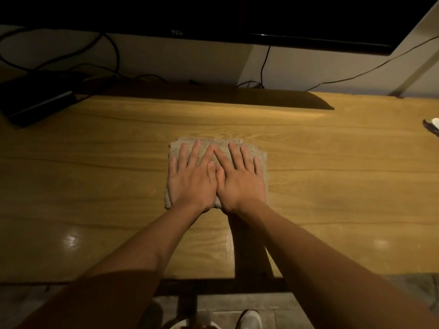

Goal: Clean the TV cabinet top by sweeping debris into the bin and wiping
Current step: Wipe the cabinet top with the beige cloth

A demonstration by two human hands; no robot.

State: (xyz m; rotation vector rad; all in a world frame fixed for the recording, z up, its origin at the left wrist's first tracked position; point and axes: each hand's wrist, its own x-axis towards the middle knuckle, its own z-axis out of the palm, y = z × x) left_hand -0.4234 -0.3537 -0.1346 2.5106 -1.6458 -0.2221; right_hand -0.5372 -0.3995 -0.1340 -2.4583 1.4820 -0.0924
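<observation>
A folded grey-brown cloth lies flat in the middle of the wooden TV cabinet top. My left hand and my right hand rest side by side on the cloth, palms down and fingers spread, with the thumbs touching. Both press on the cloth without gripping it. Most of the cloth is hidden under my hands. No debris shows on the wood near it.
A black TV hangs over the back of the cabinet. A black box with several cables sits at the back left. A small white and dark object lies at the right edge. Below the front edge are floor tiles and a white shoe.
</observation>
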